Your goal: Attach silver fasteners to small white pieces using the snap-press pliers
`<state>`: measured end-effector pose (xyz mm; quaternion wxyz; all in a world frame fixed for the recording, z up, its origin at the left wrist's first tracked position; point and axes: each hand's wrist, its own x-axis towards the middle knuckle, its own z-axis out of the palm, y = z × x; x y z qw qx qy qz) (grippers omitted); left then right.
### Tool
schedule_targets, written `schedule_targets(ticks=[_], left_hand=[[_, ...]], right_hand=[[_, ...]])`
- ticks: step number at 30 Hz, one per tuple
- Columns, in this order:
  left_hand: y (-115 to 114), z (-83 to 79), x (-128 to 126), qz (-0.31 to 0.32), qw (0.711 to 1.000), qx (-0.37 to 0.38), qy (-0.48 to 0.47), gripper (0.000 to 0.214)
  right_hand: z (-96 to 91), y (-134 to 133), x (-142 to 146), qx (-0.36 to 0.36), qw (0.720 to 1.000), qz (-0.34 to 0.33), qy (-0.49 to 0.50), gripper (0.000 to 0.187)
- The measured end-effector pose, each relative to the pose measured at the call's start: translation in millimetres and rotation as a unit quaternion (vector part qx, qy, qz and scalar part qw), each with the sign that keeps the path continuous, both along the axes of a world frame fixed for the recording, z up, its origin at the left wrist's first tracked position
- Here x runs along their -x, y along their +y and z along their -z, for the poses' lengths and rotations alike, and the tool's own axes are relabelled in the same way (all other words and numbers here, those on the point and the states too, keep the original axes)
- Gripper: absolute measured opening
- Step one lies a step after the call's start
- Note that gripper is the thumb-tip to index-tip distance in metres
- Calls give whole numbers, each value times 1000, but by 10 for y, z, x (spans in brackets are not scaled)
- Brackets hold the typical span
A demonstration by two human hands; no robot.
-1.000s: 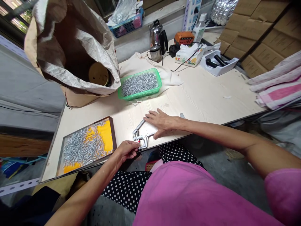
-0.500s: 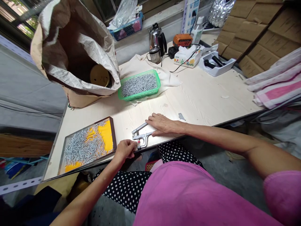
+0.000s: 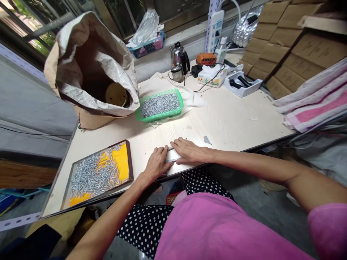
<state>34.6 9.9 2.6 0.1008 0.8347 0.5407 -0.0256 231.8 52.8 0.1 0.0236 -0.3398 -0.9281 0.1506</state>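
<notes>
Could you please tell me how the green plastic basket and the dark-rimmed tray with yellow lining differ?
The green rectangular plastic basket is filled with small silvery rods that hide its floor, whereas the dark-rimmed, yellow-lined tray shows bare yellow patches. The basket sits farther back, on a pale cloth; the tray lies along the front edge of the pale table. Both hold loose silvery rods.
</notes>
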Motion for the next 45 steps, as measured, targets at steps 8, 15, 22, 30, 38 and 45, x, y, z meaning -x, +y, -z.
schedule_targets(ticks=[8,15,22,30,38,45], left_hand=[[81,-27,56,-69,997,15,11,26],[125,-92,77,-105,994,32,-10,26],[92,-5,327,-163,980,-32,-107,53],[-160,-205,1367,-331,936,-121,4,30],[-100,9,1560,-268,959,-79,53,29],[-133,-86,1498,-314,943,-110,2,25]], right_hand=[[22,150,259,-11,999,-25,-21,18],[9,229,307,-17,999,-29,-18,21],[322,211,217,-84,988,-35,124,54],[555,-117,241,-82,990,33,114,38],[543,-178,414,-101,992,28,67,40],[359,-178,451,-172,975,-63,125,31]])
